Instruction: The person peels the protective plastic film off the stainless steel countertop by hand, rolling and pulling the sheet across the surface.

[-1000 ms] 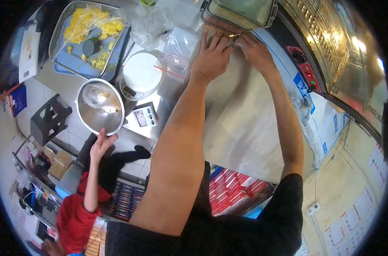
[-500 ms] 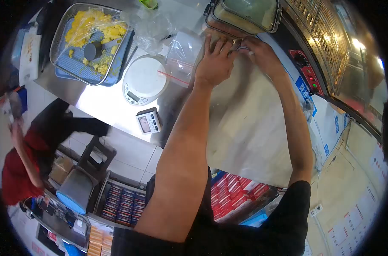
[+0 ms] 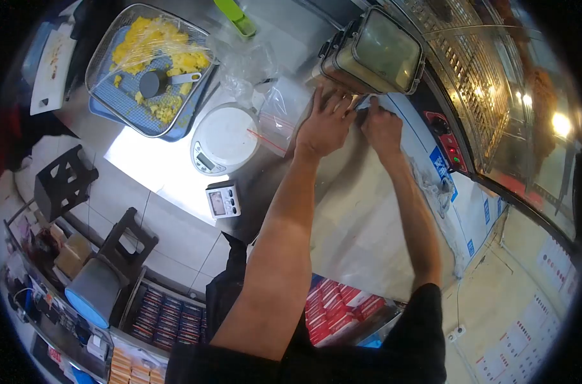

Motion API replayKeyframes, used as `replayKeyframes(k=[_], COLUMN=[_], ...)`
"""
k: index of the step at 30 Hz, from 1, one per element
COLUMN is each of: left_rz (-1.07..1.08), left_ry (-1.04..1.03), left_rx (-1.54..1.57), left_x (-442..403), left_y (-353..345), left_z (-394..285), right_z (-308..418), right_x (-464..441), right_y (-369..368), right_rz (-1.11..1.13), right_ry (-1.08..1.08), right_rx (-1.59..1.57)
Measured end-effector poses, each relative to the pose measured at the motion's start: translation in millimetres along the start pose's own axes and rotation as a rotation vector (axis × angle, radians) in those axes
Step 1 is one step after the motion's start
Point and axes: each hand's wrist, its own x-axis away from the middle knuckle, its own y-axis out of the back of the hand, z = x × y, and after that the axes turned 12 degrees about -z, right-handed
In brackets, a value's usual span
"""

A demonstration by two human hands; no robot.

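My left hand (image 3: 326, 128) rests at the far edge of a beige mat (image 3: 361, 224), fingers stretched out and slightly apart, their tips close to a latched clear container (image 3: 345, 67). Beside it my right hand (image 3: 383, 130) has its fingers bent and drawn together near a pale strip by the container's base. Whatever they pinch is too small to make out. A clear zip bag with a red seal (image 3: 279, 118) lies just left of my left hand. Further left stand a white kitchen scale (image 3: 227, 137) and a digital timer (image 3: 223, 200).
A wire basket (image 3: 99, 86) on a blue tray holds yellow crumbly food and a dark measuring cup (image 3: 154, 84). A green-handled tool (image 3: 235, 17) lies behind. To the right are a lit glass cabinet (image 3: 527, 128) and white-blue packaging (image 3: 454, 192). Boxes of red packets (image 3: 342, 304) sit below.
The view has shifted, bringing more of the container and green tool into sight. My right hand's fingers have curled in more. The person in red at left has moved mostly out of view.
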Motion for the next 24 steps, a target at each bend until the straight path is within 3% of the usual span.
replayKeyframes(k=[1, 3, 9, 13, 15, 24], left_rz=[-0.003, -0.001, 0.054, 0.073, 0.066, 0.008], left_ry=[0.005, 0.021, -0.003, -0.006, -0.019, -0.045], left_rx=[0.023, 0.05, 0.02, 0.01, 0.024, 0.011], left_x=[0, 1, 2, 0, 1, 0], left_y=[0, -1, -4, -2, -3, -2], left_z=[1, -1, 1, 1, 0, -1], right_z=[3, 7, 17, 16, 21, 17], right_x=[3, 10, 5, 3, -1, -3], right_y=[-7, -26, -21, -21, -15, -18], right_rz=[0.004, -0.121, -0.095, -0.185, -0.1, -0.122], right_ry=[0.006, -0.213, -0.316, -0.28, -0.324, -0.356], right_rx=[0.005, -0.131, -0.132, -0.181, -0.123, -0.202])
